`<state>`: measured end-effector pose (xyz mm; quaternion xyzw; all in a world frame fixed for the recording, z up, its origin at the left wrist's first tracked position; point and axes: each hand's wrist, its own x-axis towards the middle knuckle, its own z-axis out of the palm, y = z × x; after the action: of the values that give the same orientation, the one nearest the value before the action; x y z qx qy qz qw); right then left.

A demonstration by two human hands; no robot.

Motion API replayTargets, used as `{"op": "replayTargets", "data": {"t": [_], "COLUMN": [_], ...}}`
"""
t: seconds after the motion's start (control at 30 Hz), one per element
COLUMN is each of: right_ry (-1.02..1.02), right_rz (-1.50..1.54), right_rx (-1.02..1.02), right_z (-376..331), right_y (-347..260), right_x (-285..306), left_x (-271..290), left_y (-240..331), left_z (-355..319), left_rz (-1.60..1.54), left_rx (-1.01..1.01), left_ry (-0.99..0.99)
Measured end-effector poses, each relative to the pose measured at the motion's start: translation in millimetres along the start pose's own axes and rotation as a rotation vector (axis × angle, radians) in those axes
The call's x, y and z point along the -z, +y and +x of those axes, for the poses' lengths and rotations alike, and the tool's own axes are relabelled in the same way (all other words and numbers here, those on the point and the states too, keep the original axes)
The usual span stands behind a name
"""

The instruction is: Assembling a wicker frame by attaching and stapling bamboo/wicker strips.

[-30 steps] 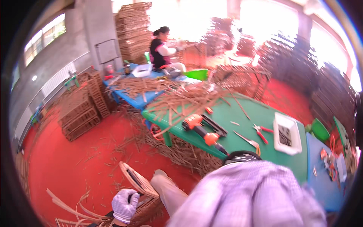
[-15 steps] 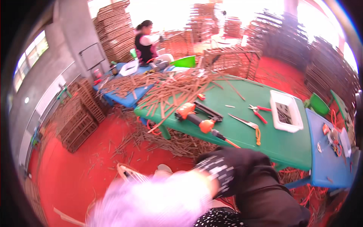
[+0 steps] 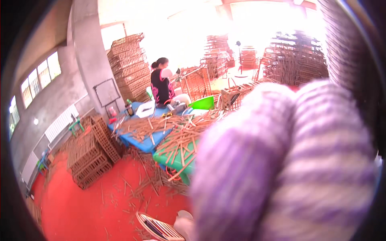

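A hand in a purple-and-white striped knit glove, which I take for my right hand [image 3: 281, 160], fills the right side of the view very close up. Two thick gloved fingers show side by side, blurred. A darker ribbed knit part [image 3: 341, 36] rises at the upper right edge. Whether this hand holds anything is hidden. It covers most of the green table [image 3: 171, 159], including the area where tools lay. My left hand is out of view.
Wooden strips [image 3: 187, 138] cover the green table's visible end and the blue table [image 3: 140, 144]. A person [image 3: 161, 84] sits beyond, beside a green basin [image 3: 203, 103]. Slatted crates [image 3: 90, 154] stand left on the red floor [image 3: 76, 213]. A slatted oval thing [image 3: 157, 229] lies below.
The gloved hand has risen from the lower middle to right in front of the view. My view has tilted up and turned left, and the orange tool, pliers and white tray are now hidden.
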<state>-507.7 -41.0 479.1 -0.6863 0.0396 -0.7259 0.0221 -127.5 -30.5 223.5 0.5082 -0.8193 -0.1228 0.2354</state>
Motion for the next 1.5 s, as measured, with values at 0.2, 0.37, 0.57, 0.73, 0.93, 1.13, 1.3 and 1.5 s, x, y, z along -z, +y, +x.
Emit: {"op": "replayTargets", "data": {"t": [0.2,0.37,0.57,0.73,0.93,1.13,1.3,1.5], "right_ry": [0.01,-0.19,-0.548,-0.931,-0.921,-0.993,-1.043,-0.999], "right_rz": [0.034,0.228,-0.153,-0.298,-0.254,-0.23,-0.268,-0.271], "right_rx": [0.007,-0.152,-0.473,-0.673,-0.522,-0.602,-0.655,-0.609], "right_z": [18,-9,-196,-401,-441,-452,-448,-465], "right_y": [-5,-12,41,48,10,14,11,24], "right_x": [7,-7,-64,-93,-108,-100,-101,-104], "left_x": [1,10,8,12,12,11,14,12], "left_y": [12,24,27,29,30,32,36,24], "left_z": [29,29,16,21,22,25,23,32], "left_rz": [-0.082,-0.251,-0.262,-0.244,-0.224,-0.235,-0.263,-0.304], "left_rx": [0.22,0.028,0.041,0.008,-0.014,0.088,0.069,0.097], "left_ry": [-0.234,0.057,0.035,0.102,0.111,0.045,0.053,0.022]}}
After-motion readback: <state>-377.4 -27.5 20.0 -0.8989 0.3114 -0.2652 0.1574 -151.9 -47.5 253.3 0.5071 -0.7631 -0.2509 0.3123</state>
